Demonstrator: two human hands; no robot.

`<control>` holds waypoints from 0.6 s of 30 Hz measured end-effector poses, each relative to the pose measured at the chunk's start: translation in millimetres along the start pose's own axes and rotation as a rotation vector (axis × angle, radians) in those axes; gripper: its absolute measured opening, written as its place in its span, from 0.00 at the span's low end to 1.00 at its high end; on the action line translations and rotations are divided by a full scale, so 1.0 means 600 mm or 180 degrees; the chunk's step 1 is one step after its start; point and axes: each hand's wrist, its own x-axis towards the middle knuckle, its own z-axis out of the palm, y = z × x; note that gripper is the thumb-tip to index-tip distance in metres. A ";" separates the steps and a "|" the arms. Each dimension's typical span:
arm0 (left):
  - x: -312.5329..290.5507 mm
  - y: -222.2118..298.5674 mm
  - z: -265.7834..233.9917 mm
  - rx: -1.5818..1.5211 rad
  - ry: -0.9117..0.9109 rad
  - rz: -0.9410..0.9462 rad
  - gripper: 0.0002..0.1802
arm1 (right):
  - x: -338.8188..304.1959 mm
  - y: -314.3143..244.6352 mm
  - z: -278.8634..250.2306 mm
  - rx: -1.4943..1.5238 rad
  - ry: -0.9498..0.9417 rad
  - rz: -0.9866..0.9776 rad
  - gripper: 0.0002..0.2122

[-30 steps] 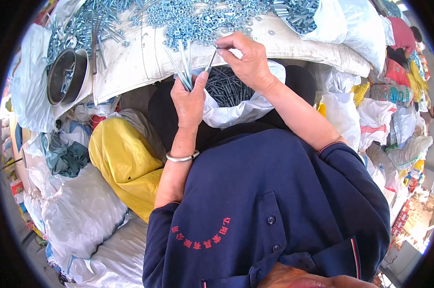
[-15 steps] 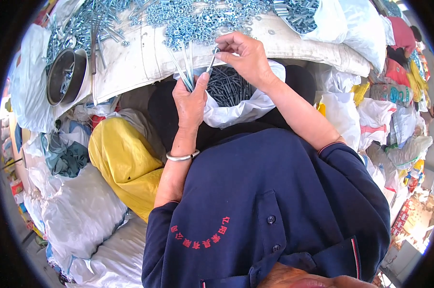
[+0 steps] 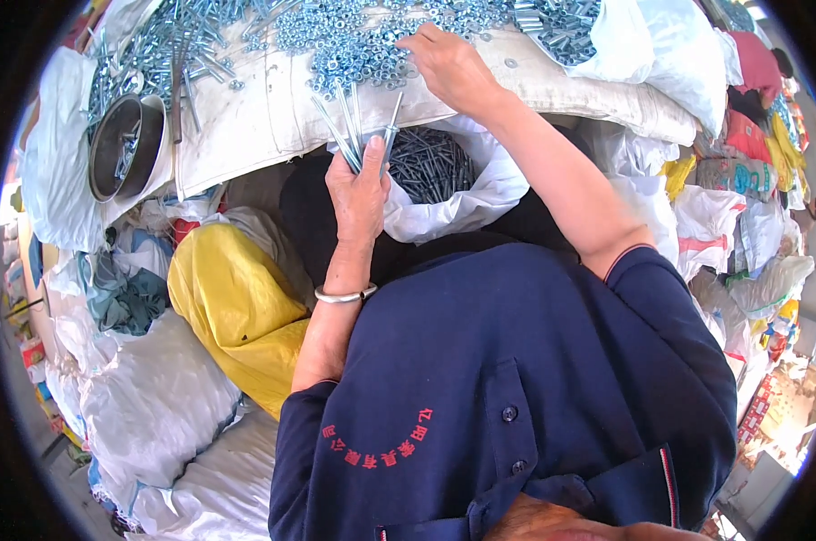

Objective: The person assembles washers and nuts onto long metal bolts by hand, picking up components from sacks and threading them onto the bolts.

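My left hand (image 3: 358,194) is closed around several long, thin metal bolts (image 3: 346,126), which fan upward out of the fist. One threaded bolt (image 3: 395,113) stands apart from the others, by the thumb, with a small sleeve-like piece low on it. Over the near edge of a pile of small shiny nuts and washers (image 3: 358,54), my right hand (image 3: 457,72) reaches with its fingertips pinched together. Whatever is between those fingertips is too small to make out. Beneath the hands a white bag (image 3: 471,216) lies open, full of dark screws (image 3: 430,167).
The pile rests on a pale cloth-covered surface (image 3: 245,135). On its left are loose bolts (image 3: 146,63) and a dark round bowl (image 3: 101,176) with some metal pieces inside. Short metal tubes (image 3: 561,32) lie at the right. Yellow (image 3: 236,298) and white sacks (image 3: 155,397) crowd the left side.
My right hand has left the bolt at my left hand and moved up and forward to the nuts. The left hand keeps its bolts and has barely moved.
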 end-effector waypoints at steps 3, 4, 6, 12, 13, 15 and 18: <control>-0.006 0.008 0.006 0.0045 0.0038 -0.0009 0.12 | 0.013 0.028 0.025 -0.0627 -0.0169 -0.0093 0.07; -0.005 0.009 0.008 0.0051 0.0050 -0.0033 0.12 | 0.013 0.040 0.031 -0.0677 -0.0096 -0.0119 0.06; -0.001 0.006 0.004 0.0057 0.0035 -0.0002 0.12 | 0.011 0.052 0.035 -0.0709 -0.0030 -0.0153 0.05; 0.001 0.004 0.000 0.0043 0.0040 -0.0022 0.12 | 0.000 0.043 0.026 -0.0305 0.0013 0.0195 0.07; 0.000 0.005 0.003 0.0014 0.0023 -0.0047 0.12 | -0.003 0.043 0.027 -0.0370 0.0033 0.0178 0.07; -0.003 0.005 0.006 0.0015 0.0009 -0.0077 0.12 | -0.005 0.042 0.028 -0.0440 0.0060 0.0164 0.07; -0.004 0.003 0.008 0.0045 0.0005 -0.0101 0.12 | -0.001 0.041 0.032 -0.0604 -0.0277 0.0058 0.07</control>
